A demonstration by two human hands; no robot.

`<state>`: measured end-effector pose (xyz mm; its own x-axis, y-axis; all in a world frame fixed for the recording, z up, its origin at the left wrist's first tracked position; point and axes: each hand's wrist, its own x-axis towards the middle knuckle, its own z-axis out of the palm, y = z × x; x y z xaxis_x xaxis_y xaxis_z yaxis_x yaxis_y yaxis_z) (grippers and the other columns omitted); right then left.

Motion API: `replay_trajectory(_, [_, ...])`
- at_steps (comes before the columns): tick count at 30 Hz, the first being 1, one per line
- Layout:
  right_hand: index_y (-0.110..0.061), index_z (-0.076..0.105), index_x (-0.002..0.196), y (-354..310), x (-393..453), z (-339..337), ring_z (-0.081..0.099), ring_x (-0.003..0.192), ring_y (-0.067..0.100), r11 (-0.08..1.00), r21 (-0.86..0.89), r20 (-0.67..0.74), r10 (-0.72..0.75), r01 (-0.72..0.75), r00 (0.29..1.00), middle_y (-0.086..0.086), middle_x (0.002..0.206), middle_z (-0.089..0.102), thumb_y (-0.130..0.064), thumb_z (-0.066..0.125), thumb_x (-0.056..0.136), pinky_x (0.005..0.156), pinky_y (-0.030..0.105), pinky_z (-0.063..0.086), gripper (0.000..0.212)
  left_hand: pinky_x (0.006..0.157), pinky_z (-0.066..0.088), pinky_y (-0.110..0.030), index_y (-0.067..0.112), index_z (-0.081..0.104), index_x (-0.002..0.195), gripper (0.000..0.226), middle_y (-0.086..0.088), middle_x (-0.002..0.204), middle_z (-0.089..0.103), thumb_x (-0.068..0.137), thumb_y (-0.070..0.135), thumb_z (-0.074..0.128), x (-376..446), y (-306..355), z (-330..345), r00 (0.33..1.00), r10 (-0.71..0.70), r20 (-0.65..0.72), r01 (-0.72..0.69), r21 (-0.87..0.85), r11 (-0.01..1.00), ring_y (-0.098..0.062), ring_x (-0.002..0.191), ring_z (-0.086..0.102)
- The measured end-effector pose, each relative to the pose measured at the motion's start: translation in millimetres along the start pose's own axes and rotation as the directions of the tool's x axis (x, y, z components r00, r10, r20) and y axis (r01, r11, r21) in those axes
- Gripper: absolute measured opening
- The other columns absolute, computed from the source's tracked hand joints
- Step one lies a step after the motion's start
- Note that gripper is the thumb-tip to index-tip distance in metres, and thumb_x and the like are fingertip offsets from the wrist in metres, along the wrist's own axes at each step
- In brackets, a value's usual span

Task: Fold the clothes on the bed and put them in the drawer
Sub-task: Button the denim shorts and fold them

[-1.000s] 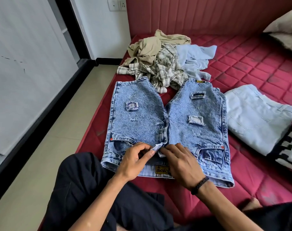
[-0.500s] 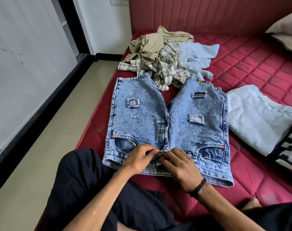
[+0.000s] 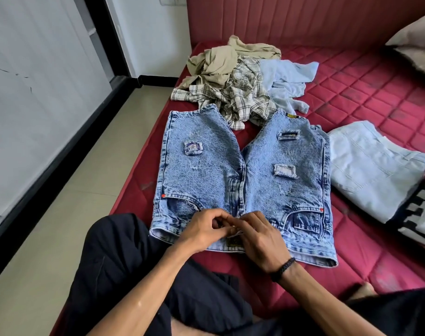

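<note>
Blue acid-wash denim shorts (image 3: 201,166) with patches lie flat on the red quilted bed (image 3: 366,93), waistband towards me. My left hand (image 3: 204,229) and my right hand (image 3: 257,236) meet at the middle of the waistband, both pinching the fly and button area. A loose pile lies beyond the shorts: a beige garment (image 3: 221,59), a plaid shirt (image 3: 238,98) and a light blue garment (image 3: 286,78). The drawer is not in view.
Folded pale denim (image 3: 369,166) and a black-and-white patterned piece (image 3: 420,214) sit at the right. A pillow (image 3: 417,40) rests at the far right by the padded headboard. The bed's left edge drops to a tiled floor (image 3: 61,214) beside a white wall panel.
The fly flap that my left hand held open is now closed. Both hands have drawn together at the waistband's button.
</note>
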<state>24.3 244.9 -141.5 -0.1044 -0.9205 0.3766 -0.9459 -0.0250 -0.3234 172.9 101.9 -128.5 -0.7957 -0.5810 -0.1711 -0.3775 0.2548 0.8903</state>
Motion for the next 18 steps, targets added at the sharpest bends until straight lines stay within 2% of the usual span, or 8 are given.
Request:
replay_trajectory(2, [-0.016,0.065,0.115,0.5,1.3,2.6,0.058,0.094,0.028,1.0,0.004,-0.007,0.03,-0.03,1.0,0.001,0.103,0.061,-0.016,0.059,0.091,0.062,0.043,0.056,0.025,0.056,0.04,-0.01,0.024,0.078,0.105,0.022,0.013,0.077,0.069,0.084,0.027,0.085,-2.5,0.3,0.1,1.0,0.005,-0.015,-0.005,0.001,1.0,0.005,0.059,0.052])
replay_trajectory(4, [-0.016,0.065,0.106,-0.9,2.6,4.9,0.057,0.092,0.028,0.999,-0.012,0.0,0.045,-0.045,0.999,-0.001,0.099,0.06,-0.015,0.06,0.091,0.057,0.047,0.055,0.016,0.059,0.044,-0.015,0.028,0.078,0.108,0.02,0.015,0.081,0.071,0.089,0.03,0.08,-3.0,0.1,-1.1,1.0,0.008,-0.015,-0.008,0.028,1.0,0.002,0.063,0.054])
replay_trajectory(6, [-0.018,0.064,0.106,-3.5,3.2,6.4,0.056,0.09,0.027,0.998,-0.036,-0.002,0.056,-0.056,0.998,-0.003,0.096,0.059,-0.015,0.062,0.09,0.052,0.047,0.053,0.016,0.074,0.054,-0.023,0.032,0.077,0.112,0.017,0.017,0.094,0.075,0.097,0.028,0.071,-3.7,-0.7,-2.1,0.999,0.048,-0.013,-0.047,0.075,0.996,-0.002,0.078,0.065])
replay_trajectory(8, [-0.018,0.064,0.103,-5.1,3.0,7.0,0.055,0.089,0.026,0.996,-0.053,-0.028,0.066,-0.067,0.997,-0.004,0.095,0.058,-0.012,0.063,0.089,0.049,0.046,0.051,0.015,0.088,0.054,-0.027,0.031,0.077,0.116,0.022,0.016,0.106,0.076,0.1,0.022,0.066,-4.3,-2.0,-1.8,0.996,0.088,-0.009,-0.086,0.115,0.99,-0.003,0.096,0.069])
replay_trajectory(10, [-0.02,0.06,0.099,-6.8,2.0,8.6,0.056,0.091,0.026,0.995,-0.069,-0.048,0.064,-0.067,0.997,-0.004,0.096,0.059,-0.009,0.059,0.088,0.045,0.044,0.05,0.016,0.088,0.054,-0.034,0.032,0.076,0.119,0.025,0.009,0.107,0.074,0.098,0.021,0.068,-3.5,-5.2,-0.9,0.993,0.117,-0.006,-0.114,0.188,0.976,-0.009,0.095,0.068])
replay_trajectory(13, [-0.021,0.058,0.097,-5.5,-0.5,10.5,0.058,0.095,0.027,0.995,-0.09,-0.053,0.025,-0.03,0.998,-0.004,0.102,0.062,-0.011,0.054,0.088,0.044,0.042,0.051,0.015,0.08,0.054,-0.041,0.032,0.076,0.121,0.028,0.005,0.098,0.069,0.094,0.025,0.074,-0.1,-8.6,-1.9,0.987,0.164,-0.006,-0.155,0.281,0.947,-0.013,0.087,0.066])
replay_trajectory(18, [-0.02,0.066,0.095,-5.6,-1.5,9.2,0.059,0.092,0.025,0.996,-0.078,-0.07,0.031,-0.037,0.997,-0.004,0.105,0.064,-0.012,0.055,0.088,0.044,0.04,0.05,0.015,0.076,0.053,-0.034,0.039,0.073,0.123,0.031,0.012,0.09,0.065,0.093,0.034,0.075,3.5,-6.1,-12.9,0.974,0.217,0.069,-0.226,0.382,0.896,-0.007,0.081,0.064])
